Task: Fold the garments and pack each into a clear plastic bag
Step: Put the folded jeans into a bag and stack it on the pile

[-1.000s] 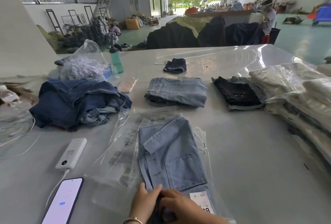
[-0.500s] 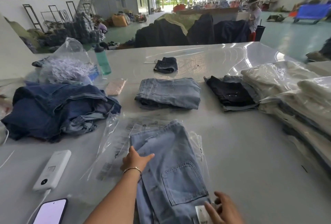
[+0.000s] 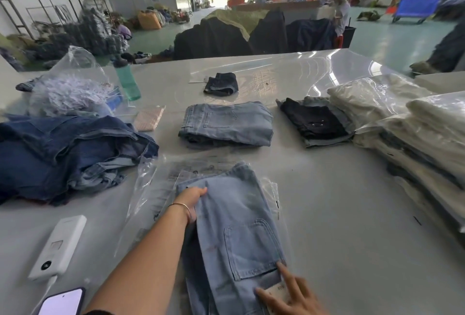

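Fingers (image 3: 201,190) of the left hand (image 3: 190,201) curl over the left edge of the folded light jeans (image 3: 234,219) near the middle of the frame, thumb on top and the rest tucked under the cloth, so this hand grips the denim. At the bottom right, the right hand (image 3: 289,297) lies nearly flat, fingers straight and spread, pressing the lower end of the jeans beside the paper tag (image 3: 278,293); it holds nothing. The jeans lie on the clear plastic bag (image 3: 151,189), which is spread on the worktop (image 3: 339,201) just left of and under them; whether any denim is already inside the bag I cannot tell.

The step looks like squaring the fold before bagging. Done well, the right hand would pin the bottom while the left draws the edge straight, so the layers stay stacked. Thin slippery film may bunch if dragged, so the bag mouth should be held open.
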`<state>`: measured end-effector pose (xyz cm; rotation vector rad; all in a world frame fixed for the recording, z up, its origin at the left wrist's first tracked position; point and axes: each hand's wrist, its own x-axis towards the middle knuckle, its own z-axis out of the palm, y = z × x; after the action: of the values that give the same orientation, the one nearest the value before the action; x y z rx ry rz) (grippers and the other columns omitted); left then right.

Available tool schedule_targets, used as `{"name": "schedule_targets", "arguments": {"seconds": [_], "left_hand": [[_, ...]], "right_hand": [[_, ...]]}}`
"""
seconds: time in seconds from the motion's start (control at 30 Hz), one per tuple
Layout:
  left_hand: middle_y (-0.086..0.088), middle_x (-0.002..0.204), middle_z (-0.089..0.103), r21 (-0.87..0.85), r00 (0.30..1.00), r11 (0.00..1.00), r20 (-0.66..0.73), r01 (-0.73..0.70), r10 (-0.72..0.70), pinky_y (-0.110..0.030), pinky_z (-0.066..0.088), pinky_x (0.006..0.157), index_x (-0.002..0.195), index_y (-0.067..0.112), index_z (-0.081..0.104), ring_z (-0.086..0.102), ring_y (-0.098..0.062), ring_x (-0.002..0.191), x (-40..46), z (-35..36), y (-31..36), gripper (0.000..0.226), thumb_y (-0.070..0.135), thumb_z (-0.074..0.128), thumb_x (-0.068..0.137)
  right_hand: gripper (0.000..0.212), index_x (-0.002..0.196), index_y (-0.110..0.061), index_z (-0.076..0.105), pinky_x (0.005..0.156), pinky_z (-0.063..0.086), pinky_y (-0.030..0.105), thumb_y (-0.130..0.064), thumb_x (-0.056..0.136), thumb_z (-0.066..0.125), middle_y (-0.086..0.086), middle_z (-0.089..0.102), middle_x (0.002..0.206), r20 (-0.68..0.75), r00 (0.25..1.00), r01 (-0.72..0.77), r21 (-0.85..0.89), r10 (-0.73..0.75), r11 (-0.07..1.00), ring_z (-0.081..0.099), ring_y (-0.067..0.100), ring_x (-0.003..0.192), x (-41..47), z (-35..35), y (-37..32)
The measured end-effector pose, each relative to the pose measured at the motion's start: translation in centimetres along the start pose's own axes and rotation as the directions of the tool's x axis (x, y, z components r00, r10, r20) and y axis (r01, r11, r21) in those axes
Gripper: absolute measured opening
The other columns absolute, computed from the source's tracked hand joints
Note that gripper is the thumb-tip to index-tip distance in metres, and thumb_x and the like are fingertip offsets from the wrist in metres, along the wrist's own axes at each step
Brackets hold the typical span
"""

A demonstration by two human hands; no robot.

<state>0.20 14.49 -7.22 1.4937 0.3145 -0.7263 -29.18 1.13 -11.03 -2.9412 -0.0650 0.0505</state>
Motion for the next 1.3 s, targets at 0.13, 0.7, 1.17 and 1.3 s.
{"name": "schedule_targets", "arguments": {"seconds": [0.13, 0.7, 1.17, 1.3], "left_hand": [[-0.028, 0.116, 0.059, -0.071, 0.967, 0.969, -0.117, -0.236, 0.227, -0.045, 0.048, 0.088, 0.102, -0.014, 0.060, 0.061, -0.036, 0.089, 1.1, -0.5, 3.2, 0.018, -0.014, 0.051, 0.087], [-0.014, 0.091, 0.068, 0.384, 0.892, 0.883, -0.246, -0.270, 0.379, -0.037, 0.052, 0.080, 0.091, 0.002, 0.065, 0.066, -0.035, 0.095, 3.6, -2.6, -4.4, 0.021, 0.014, 0.077, 0.079], [-0.019, 0.123, 0.058, 0.584, 0.881, 0.783, -0.229, -0.216, 0.414, -0.046, 0.048, 0.096, 0.131, 0.009, 0.045, 0.058, -0.035, 0.109, 5.0, -6.5, -0.2, 0.050, 0.002, 0.059, 0.084], [-0.017, 0.118, 0.063, 0.585, 0.842, 0.790, -0.322, -0.183, 0.433, -0.041, 0.050, 0.089, 0.127, 0.008, 0.051, 0.060, -0.035, 0.103, 5.1, -7.1, -2.5, 0.050, 0.004, 0.067, 0.080]], "right_hand": [[0.070, 0.117, -0.075, 0.041, 0.060, 0.056, 0.020, -0.093, 0.051, 0.053, -0.003, 0.062, 0.130, 0.035, 0.998, 0.053, -0.059, -0.051, 0.997, 0.068, 0.009, 0.079, 0.7, -1.5, -0.4], [0.038, 0.121, -0.038, 0.047, 0.106, 0.025, 0.033, -0.056, 0.086, 0.044, 0.000, 0.058, 0.132, -0.373, 0.917, 0.086, -0.157, -0.139, 0.984, 0.049, 0.020, 0.126, 3.1, 1.8, -1.2], [0.042, 0.124, -0.045, 0.041, 0.093, 0.047, 0.029, -0.062, 0.097, 0.015, -0.016, 0.070, 0.112, -0.181, 0.973, 0.120, -0.121, -0.141, 0.985, 0.037, 0.013, 0.136, 4.2, 0.9, -2.9], [0.028, 0.118, -0.049, 0.048, 0.110, 0.030, 0.037, -0.056, 0.098, 0.030, -0.015, 0.069, 0.114, -0.289, 0.939, 0.166, -0.099, -0.188, 0.981, 0.045, 0.012, 0.131, 3.9, 0.7, -2.3]]}}
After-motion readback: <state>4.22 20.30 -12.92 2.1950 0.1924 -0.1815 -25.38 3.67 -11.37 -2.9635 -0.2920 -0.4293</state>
